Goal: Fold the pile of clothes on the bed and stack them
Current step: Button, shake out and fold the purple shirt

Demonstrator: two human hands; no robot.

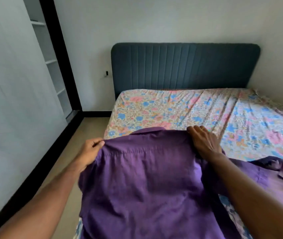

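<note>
A purple button shirt (145, 183) is held up back-side toward me over the near left part of the bed (180, 109), its collar at the top. My left hand (90, 150) pinches the shirt's left shoulder. My right hand (204, 142) grips the right shoulder, fingers curled over the cloth. One sleeve (278, 175) trails off to the right and lies crumpled on the floral sheet. The shirt's lower part hangs out of view at the bottom.
The bed has a floral sheet and a dark blue padded headboard (185, 66) against the far wall. A white wardrobe (16, 83) with a black frame stands on the left, with a strip of beige floor (85, 128) between it and the bed.
</note>
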